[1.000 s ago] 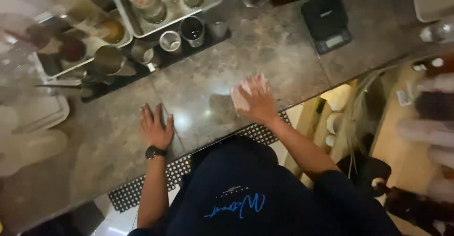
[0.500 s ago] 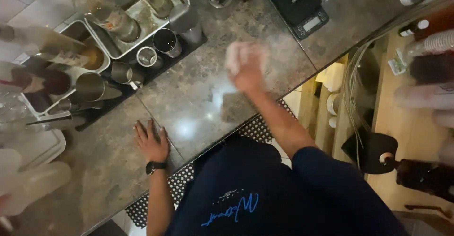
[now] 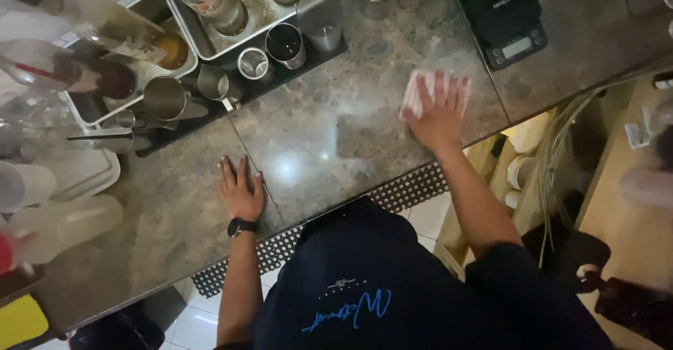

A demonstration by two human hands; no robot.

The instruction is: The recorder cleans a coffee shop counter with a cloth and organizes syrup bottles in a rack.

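Since the earlier frame my right hand has swung its cloth rightward across the counter, now just below the black scale; my left hand has stayed planted. Head view, items as I see them: right hand, fingers spread, palm pressing the white folded cloth flat on the stone, cloth showing at the fingertips and left edge. Left hand, open flat, holding nothing, palm down near the counter's front edge, black watch on the wrist. Metal cups and jiggers on a dark mat behind the hands, well apart from both. Steel trays with bottles at the far edge. Perforated black floor mat under the counter edge. Dark apron below.
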